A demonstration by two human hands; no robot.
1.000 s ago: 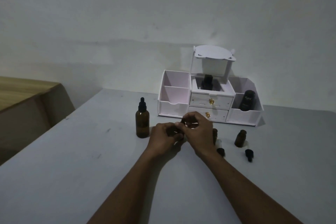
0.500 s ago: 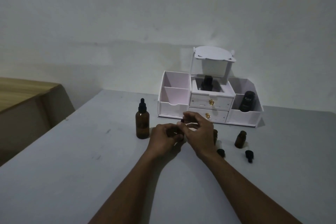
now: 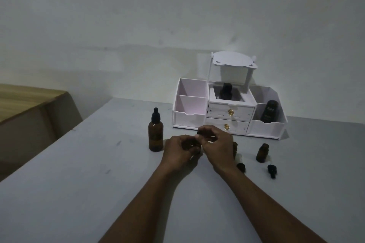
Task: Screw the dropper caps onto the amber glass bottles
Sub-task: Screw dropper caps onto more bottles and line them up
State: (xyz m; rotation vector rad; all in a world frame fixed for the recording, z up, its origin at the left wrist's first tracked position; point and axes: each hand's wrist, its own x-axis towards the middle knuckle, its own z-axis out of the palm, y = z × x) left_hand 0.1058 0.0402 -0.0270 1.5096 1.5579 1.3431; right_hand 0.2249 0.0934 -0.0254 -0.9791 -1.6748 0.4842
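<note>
My left hand point(image 3: 180, 151) grips a small amber bottle point(image 3: 190, 145), mostly hidden inside the fingers. Above it my right hand point(image 3: 216, 145) pinches a black dropper cap point(image 3: 198, 135) at the bottle's top. A tall amber bottle point(image 3: 155, 135) with its dropper cap on stands to the left of my hands. Partly hidden behind my right hand stands another small amber bottle point(image 3: 235, 148). An open small amber bottle point(image 3: 262, 153) stands further right. Two loose black dropper caps point(image 3: 241, 167) point(image 3: 272, 170) lie on the grey table point(image 3: 79, 183).
A white organizer point(image 3: 229, 112) with two small drawers stands at the table's back against the wall. It holds a dark bottle point(image 3: 225, 91) in the middle and a black container point(image 3: 269, 113) on the right. A wooden surface point(image 3: 23, 100) lies at the left.
My right hand's fingers have shifted slightly around the cap on the bottle held by my left hand. Everything else on the table stays where it was.
</note>
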